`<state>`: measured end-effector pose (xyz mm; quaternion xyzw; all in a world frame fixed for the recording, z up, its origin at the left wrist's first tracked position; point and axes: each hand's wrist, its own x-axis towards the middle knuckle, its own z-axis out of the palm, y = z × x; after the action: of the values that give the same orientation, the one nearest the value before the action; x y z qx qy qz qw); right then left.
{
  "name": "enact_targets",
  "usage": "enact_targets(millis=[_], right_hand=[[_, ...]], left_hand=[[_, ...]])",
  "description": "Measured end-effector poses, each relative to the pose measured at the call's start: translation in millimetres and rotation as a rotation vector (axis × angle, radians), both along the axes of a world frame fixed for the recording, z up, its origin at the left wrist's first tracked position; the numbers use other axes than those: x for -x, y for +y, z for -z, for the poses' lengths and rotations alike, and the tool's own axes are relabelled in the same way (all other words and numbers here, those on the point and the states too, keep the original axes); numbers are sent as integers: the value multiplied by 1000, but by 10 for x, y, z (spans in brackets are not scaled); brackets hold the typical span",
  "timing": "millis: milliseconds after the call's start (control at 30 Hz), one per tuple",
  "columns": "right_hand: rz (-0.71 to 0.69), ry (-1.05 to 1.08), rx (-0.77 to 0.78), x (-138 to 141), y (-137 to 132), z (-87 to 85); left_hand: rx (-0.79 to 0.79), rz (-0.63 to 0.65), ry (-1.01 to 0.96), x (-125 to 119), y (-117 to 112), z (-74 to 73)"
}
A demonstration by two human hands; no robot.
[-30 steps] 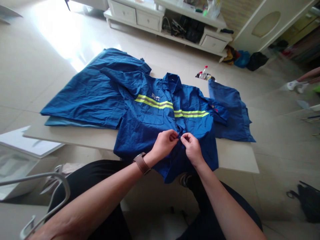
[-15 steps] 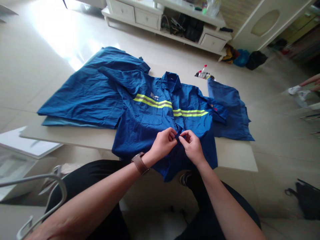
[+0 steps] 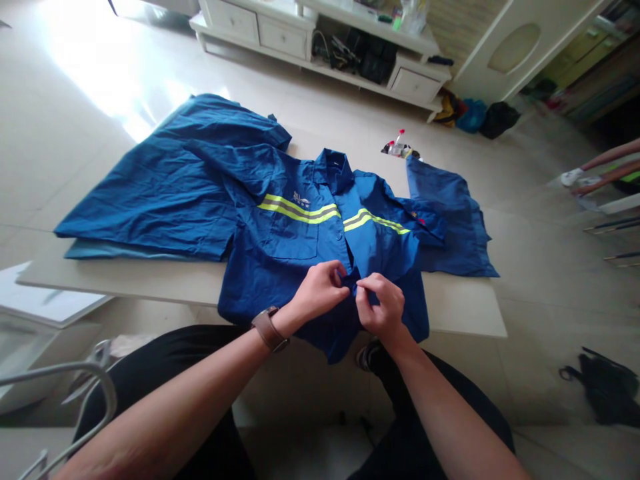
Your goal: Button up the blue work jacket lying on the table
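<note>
A blue work shirt (image 3: 295, 247) with yellow-grey reflective stripes lies front up on a low white table (image 3: 465, 307), its hem hanging over the near edge. My left hand (image 3: 317, 290), with a brown watch on the wrist, pinches the left edge of the shirt's front opening. My right hand (image 3: 383, 307) pinches the right edge, and the fingertips of both hands meet at the placket low on the shirt. Both hands are closed on the cloth.
More blue garments (image 3: 165, 187) lie spread at the table's left, and another blue piece (image 3: 453, 220) at its right. A small bottle (image 3: 397, 147) stands at the far edge. A metal hanger (image 3: 75, 373) is at lower left, a black bag (image 3: 607, 393) on the floor, a white cabinet (image 3: 320, 40) behind.
Both hands have slid a little down the placket toward the hem. The shirt's right front has bunched up, tilting its reflective stripe. The view has shifted slightly.
</note>
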<state>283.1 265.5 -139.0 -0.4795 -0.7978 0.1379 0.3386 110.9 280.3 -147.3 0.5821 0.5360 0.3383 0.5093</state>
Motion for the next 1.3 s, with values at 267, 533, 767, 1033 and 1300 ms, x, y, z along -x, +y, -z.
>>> enact_targets(millis=[267,533,767,1033,1300], right_hand=[[84,-293,194,34,203,161],[218,-277,102,23,265,87],[207,-313,108,-195,414,57],[76,-395,288,-37,331,234],[109,-198,308,-40,317,115]], left_hand=[[43,215,202,5,-67,87],[80,275,307,5,-58,65],[60,405,410,1,-126,98],[25,463,516,-30,-197,104],[123,550,504,43,-155,62]])
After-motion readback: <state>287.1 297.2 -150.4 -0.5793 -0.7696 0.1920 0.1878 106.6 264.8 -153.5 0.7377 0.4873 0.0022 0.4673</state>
